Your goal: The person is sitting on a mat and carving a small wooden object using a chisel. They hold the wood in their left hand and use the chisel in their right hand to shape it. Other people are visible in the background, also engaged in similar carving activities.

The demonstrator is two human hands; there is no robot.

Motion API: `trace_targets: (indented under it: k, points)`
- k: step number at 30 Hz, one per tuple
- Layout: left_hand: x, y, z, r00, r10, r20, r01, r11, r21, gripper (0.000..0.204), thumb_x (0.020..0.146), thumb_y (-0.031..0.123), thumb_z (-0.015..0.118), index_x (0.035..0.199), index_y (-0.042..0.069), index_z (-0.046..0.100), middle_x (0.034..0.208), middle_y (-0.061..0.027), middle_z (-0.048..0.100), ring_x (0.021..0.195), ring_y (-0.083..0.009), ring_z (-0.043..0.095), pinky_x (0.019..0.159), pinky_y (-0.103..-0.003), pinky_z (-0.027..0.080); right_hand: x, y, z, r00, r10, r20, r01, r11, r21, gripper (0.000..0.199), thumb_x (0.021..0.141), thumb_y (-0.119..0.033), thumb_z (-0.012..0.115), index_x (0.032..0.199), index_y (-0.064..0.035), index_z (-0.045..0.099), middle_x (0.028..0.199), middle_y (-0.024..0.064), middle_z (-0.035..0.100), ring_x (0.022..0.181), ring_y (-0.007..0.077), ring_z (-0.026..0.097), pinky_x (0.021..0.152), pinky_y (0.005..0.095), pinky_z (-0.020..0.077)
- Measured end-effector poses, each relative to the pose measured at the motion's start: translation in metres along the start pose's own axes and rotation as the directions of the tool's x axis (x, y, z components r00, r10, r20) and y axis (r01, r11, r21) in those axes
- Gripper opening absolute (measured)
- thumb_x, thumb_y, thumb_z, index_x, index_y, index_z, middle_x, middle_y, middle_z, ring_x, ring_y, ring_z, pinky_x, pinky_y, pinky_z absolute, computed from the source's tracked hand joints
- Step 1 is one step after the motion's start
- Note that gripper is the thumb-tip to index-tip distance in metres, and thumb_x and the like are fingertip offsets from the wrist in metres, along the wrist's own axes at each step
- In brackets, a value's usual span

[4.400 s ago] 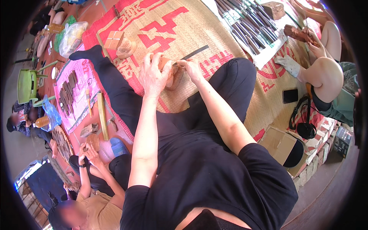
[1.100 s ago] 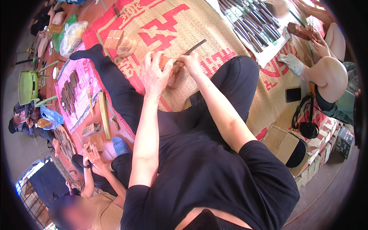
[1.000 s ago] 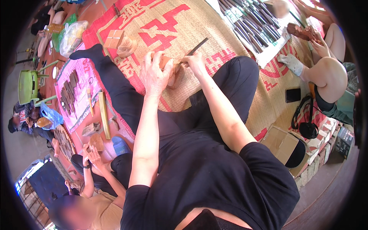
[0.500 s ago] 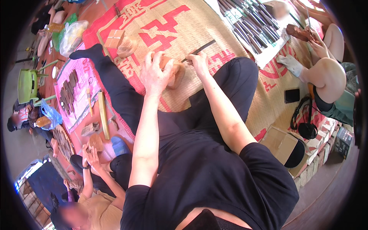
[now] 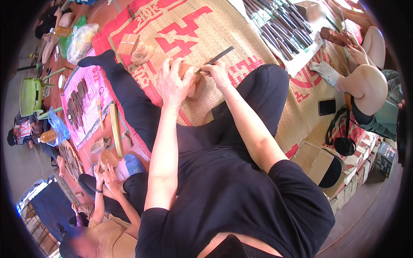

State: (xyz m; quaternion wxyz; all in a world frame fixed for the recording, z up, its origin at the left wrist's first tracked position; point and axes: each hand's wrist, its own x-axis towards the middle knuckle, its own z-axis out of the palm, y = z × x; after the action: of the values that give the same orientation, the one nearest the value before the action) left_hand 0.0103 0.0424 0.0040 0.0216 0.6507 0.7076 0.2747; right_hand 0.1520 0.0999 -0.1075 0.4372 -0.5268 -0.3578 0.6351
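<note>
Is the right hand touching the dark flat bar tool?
Touching: the head view shows the right hand gripping the dark flat bar tool, one end jutting out past the grip.

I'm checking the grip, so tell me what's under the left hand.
Under the left hand is a reddish-brown wooden piece; parts show between thumb and fingers and to the right. The hand covers the rest.

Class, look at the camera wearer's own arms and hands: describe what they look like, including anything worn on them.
Plain black short sleeves end above the elbows, leaving the forearms bare. The left hand and right hand wear no gloves, and no watch or bracelet shows on either wrist.
</note>
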Motion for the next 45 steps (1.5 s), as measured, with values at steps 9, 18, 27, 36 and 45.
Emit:
trace_targets:
  k: [9,18,27,36,45]
  points:
    - [0.000,-0.002,0.000,1.000,-0.003,0.001,0.003,1.000,-0.007,0.032,0.081,0.034,0.069,0.108,0.018,0.063,0.114,-0.0067,0.056,0.102,-0.0280,0.059,0.085,-0.040,0.049,0.008,0.000,-0.009,0.998,0.002,-0.056,0.000,0.999,0.038,0.011,0.073,-0.007,0.068,0.080,0.0021,0.066,0.068,0.0083,0.066,0.054,0.0124,0.060,0.051,0.0251,0.0475]
    - [0.001,0.002,-0.002,1.000,0.006,0.014,-0.006,1.000,-0.015,0.032,0.081,0.034,0.069,0.108,0.018,0.062,0.114,-0.0070,0.056,0.101,-0.0285,0.060,0.084,-0.040,0.049,0.004,-0.009,-0.011,0.988,-0.009,-0.152,0.012,1.000,0.020,0.011,0.074,-0.006,0.069,0.083,-0.0010,0.066,0.067,0.0045,0.063,0.054,0.0113,0.058,0.053,0.0214,0.0447]
    - [0.002,0.002,0.000,0.999,0.037,0.003,-0.037,0.999,-0.012,0.034,0.081,0.035,0.068,0.109,0.017,0.062,0.114,-0.0075,0.057,0.101,-0.0294,0.060,0.083,-0.040,0.049,0.004,0.004,-0.011,0.988,0.008,-0.153,0.001,0.999,0.053,0.013,0.073,-0.004,0.068,0.085,0.0006,0.064,0.070,0.0057,0.064,0.055,0.0123,0.059,0.052,0.0241,0.0463]
    - [0.001,-0.001,-0.001,1.000,0.009,0.022,-0.008,1.000,-0.014,0.033,0.081,0.036,0.068,0.109,0.018,0.062,0.113,-0.0076,0.057,0.103,-0.0290,0.059,0.083,-0.041,0.049,-0.007,0.007,-0.003,0.987,0.154,-0.034,-0.144,0.967,0.208,0.011,0.075,-0.004,0.072,0.080,-0.0014,0.063,0.069,0.0061,0.064,0.054,0.0107,0.060,0.051,0.0232,0.0456]
    - [0.000,-0.003,0.001,1.000,0.012,-0.004,-0.012,1.000,0.005,0.033,0.081,0.035,0.068,0.109,0.017,0.063,0.113,-0.0078,0.056,0.103,-0.0296,0.059,0.085,-0.041,0.049,-0.017,0.019,-0.007,0.982,0.176,-0.066,-0.151,0.947,0.285,0.017,0.079,-0.003,0.072,0.092,-0.0015,0.061,0.078,0.0068,0.066,0.062,0.0151,0.065,0.057,0.0248,0.0510]
